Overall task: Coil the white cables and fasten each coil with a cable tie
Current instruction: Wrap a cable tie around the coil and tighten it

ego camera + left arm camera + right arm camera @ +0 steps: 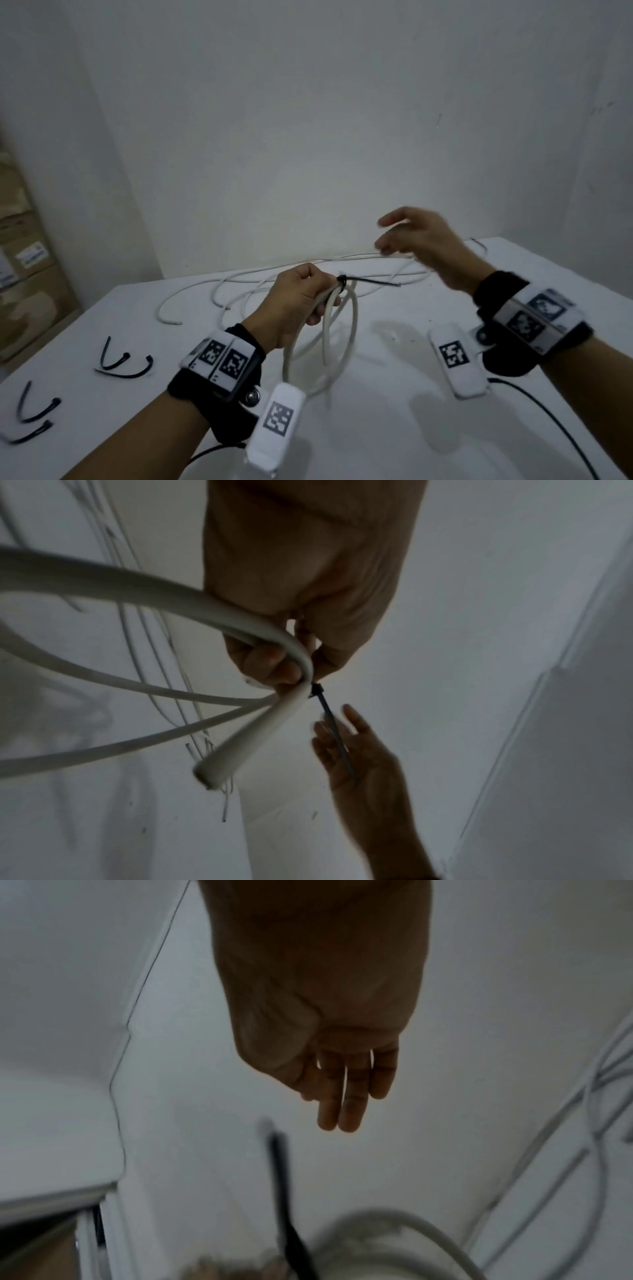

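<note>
Right, closest to us, the left hand has its fingers curled round the gathered strands of the coil, and the loops hang free below the fist, clear of the table. Smooth round white cable, and to my eye springy stuff: those loops hold open, rounded curves rather than drooping, so it looks light but keen to unwind if the grip slackens. The place to hold is just where the hand holds now, at the bunch beside the tie.

At the top of that fist sits the cable tie, thin black plastic, its small square head snug against the strands and its narrow tail sticking straight out to the right. It looks cinched, though the frames are too soft to be sure how tight. In the left wrist view a cut cable end pokes out blunt and round.

Further out, the right hand is up above the table with fingers spread and relaxed, gripping nothing; the tail tip points toward it but I see no contact.

Off to the left, spare ties lie curved on the matte white tabletop, dark and slick-looking. Behind everything, loose cables sprawl in long shallow arcs near the back edge, uncoiled. Those will want gathering loop by loop; pinch the crossings, I'd judge.
</note>
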Motion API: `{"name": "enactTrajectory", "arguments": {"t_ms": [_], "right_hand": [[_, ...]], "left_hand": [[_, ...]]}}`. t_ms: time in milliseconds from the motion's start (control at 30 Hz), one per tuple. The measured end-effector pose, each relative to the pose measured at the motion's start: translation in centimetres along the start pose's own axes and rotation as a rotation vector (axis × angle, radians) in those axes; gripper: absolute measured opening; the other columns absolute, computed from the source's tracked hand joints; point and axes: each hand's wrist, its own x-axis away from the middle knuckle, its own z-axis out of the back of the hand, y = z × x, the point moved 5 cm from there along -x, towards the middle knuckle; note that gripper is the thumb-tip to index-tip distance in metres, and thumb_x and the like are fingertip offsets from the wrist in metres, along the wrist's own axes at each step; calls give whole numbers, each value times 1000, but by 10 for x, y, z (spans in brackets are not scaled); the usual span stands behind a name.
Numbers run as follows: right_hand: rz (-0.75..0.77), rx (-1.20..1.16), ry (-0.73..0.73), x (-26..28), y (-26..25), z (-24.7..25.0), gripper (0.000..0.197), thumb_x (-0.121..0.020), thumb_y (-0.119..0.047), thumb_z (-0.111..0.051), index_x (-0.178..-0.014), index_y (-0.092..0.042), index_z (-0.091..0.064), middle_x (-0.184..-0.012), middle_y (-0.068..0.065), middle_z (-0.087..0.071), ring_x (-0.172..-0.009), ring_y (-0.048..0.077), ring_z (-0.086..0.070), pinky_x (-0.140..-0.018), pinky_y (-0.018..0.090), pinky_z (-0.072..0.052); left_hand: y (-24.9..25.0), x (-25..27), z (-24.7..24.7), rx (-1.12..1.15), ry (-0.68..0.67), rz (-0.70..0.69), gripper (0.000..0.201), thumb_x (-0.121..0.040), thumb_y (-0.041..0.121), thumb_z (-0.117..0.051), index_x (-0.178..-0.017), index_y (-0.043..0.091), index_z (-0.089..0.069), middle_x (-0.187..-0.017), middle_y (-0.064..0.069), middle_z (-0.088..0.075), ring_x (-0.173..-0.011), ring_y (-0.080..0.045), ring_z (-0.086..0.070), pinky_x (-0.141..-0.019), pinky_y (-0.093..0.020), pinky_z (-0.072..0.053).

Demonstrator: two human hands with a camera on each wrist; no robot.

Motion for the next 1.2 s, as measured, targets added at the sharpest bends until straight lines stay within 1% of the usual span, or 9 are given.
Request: {"name": "enactTrajectory", "arguments": {"t_ms": [67,200,267,400,600,767,900,1067,1200], "right_hand": [[51,9,-8,3,-23,9,12,-86,-1,-58,-88,-9,-66,-75,7,-72,-63,11,-64,-60,18,-44],[108,659,-335,21,-28,-38,9,-84,-29,-69,-91,-23,-67,-74,-12,-65,-69,6,-62,-63,16,-47],[121,732,-333,29,-15,-52,10,-84,-28,-67,-93,-22,-68,-70,-17,-58,-69,7,-61,-60,15,-47],[182,536,-198,34,-4,-54,5,-82,-13,-66,-81,-17,-69,-71,-5,-66,-65,6,-61,-58,17,-46],[230,404,-33,38,-3,-61,37,-74,-9,-70,-51,-27,-47,-51,-10,-54,-51,4,-47,-48,13,-34],[207,379,-99,27,-10,-53,22,-77,-9,-72,-60,-18,-61,-45,-15,-52,-48,-2,-49,-49,9,-36],[229,367,-78,32,-9,-58,20,-78,-11,-71,-62,-7,-60,-52,-1,-56,-48,5,-45,-48,12,-36],[187,241,-8,44,5,-64,31,-76,-7,-69,-55,-11,-47,-56,13,-59,-43,12,-44,-42,22,-38],[237,320,78,56,16,-70,28,-74,-8,-68,-56,-8,-46,-57,12,-56,-52,13,-41,-52,25,-35]], "left_hand": [[0,2,-1,-74,34,-60,14,-90,9,-59,-78,7,-53,-64,-15,-64,-42,-14,-43,-41,-21,-26],[0,6,-11,-140,32,-109,6,-88,10,-60,-89,5,-63,-61,-11,-64,-42,-11,-43,-41,-21,-27],[0,8,-16,-174,11,-105,10,-88,10,-59,-94,6,-66,-61,-10,-63,-42,-11,-42,-41,-22,-29],[1,9,-14,-135,20,-100,10,-89,7,-57,-93,-1,-62,-56,-8,-60,-42,-12,-45,-41,-22,-27],[3,8,-10,-141,111,-113,11,-89,9,-53,-82,5,-59,-53,-8,-56,-40,-15,-39,-40,-19,-25],[2,12,-13,-130,-8,-97,11,-92,10,-50,-94,13,-60,-51,-2,-44,-38,-14,-32,-41,-20,-23],[0,7,-13,-113,81,-125,10,-90,9,-47,-82,11,-52,-51,-5,-39,-41,-16,-23,-43,-20,-16],[-13,5,-12,-90,161,-70,11,-90,10,-49,-79,10,-49,-52,-6,-36,-37,-13,-20,-41,-18,-15],[-21,2,-10,-24,177,2,21,-86,9,-51,-67,15,-45,-48,0,-35,-37,-12,-22,-42,-19,-15]]}}
